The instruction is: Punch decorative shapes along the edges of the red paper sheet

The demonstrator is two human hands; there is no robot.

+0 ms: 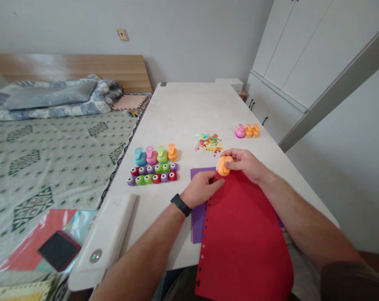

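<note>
My right hand [244, 165] grips an orange craft punch [223, 166] pushed onto the top edge of a red paper sheet [242, 234]. My left hand [202, 190], with a black wristband [181, 205] on its wrist, holds that sheet close to the punch. A line of small punched holes runs down the sheet's left edge. Partly under the red sheet lies a purple paper sheet [198, 213]. Whatever the punch's jaw holds inside is hidden by the punch and my fingers.
On the white table [189, 108] stand several coloured craft punches [154, 165] in rows, and several more [247, 131] further right. Colourful star-shaped paper cutouts [208, 143] lie between them. A white case [106, 232] rests at the table's left edge, beside a bed [57, 167].
</note>
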